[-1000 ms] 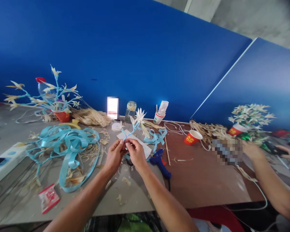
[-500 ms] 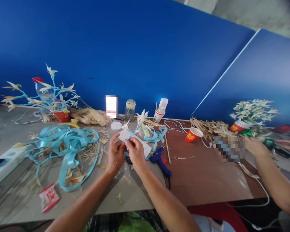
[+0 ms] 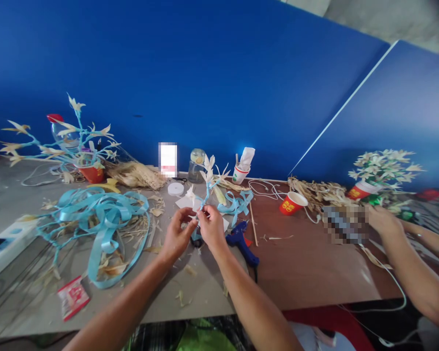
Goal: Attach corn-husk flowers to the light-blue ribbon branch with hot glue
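Note:
A flower branch [image 3: 206, 196] with cream petals and a stem wrapped in light blue ribbon stands up from between my hands, over the middle of the table. My right hand [image 3: 212, 229] pinches the stem's lower part with thumb and forefinger. Close beside it, my left hand [image 3: 180, 234] is closed with its thumb and fingers at the stem's bottom end; the exact contact is partly hidden. White paper [image 3: 185, 202] lies behind the hands. Right of them rests a blue glue gun [image 3: 243, 243], with a short piece of light blue ribbon [image 3: 237, 204] behind it.
A heap of light blue ribbon [image 3: 106, 219] covers the left side, near a potted flower arrangement [image 3: 89, 173] and a power strip [image 3: 12, 243]. A glass jar [image 3: 196, 165], a red paper cup [image 3: 293, 203] and dried husks [image 3: 316, 192] stand or lie behind. A co-worker's arms [image 3: 406, 248] reach in at right.
The branch has turned more upright and its flowers have moved slightly. My right hand has shifted a little to the right and up the stem. The co-worker's hands have come closer together.

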{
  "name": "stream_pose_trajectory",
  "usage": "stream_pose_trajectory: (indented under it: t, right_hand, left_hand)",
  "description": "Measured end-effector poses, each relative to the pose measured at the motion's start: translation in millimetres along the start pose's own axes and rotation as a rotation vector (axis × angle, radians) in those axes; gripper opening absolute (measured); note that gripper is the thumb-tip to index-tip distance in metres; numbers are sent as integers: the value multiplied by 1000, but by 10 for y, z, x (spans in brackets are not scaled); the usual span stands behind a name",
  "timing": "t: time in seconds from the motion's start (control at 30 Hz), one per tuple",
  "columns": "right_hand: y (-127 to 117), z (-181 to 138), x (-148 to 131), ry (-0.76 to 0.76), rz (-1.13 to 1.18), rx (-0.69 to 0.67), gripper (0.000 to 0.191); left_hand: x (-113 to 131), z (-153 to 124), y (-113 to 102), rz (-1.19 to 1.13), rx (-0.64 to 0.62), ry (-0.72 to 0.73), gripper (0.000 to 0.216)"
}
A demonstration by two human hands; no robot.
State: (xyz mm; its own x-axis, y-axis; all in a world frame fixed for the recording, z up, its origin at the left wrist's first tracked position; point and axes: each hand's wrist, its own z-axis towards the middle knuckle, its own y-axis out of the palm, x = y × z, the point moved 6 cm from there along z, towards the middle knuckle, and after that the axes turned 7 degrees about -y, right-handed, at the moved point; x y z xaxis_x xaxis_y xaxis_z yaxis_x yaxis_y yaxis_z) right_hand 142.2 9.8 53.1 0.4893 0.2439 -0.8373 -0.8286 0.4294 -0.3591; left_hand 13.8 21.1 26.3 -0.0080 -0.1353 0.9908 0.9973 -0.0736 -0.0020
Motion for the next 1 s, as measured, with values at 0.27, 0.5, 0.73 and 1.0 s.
stream_pose_trajectory:
  t: [0.27,0.5,0.73,1.0]
  right_hand:
    - [-2,-2,-45,-49,12,-130,18]
    - [44,-37,-102,-77,70,-212,19]
    - [81,-81,-129,-138,54,-210,20]
    - [59,-127,-139,-255,-112,-113,15]
  left_hand:
    - [-147,172,-206,-154,152,-155,28]
    - [-64,188,-148,-379,60,-183,17]
    - [29,260,-278,-580,88,-164,23]
    - [178,281,-291,-650,68,-175,20]
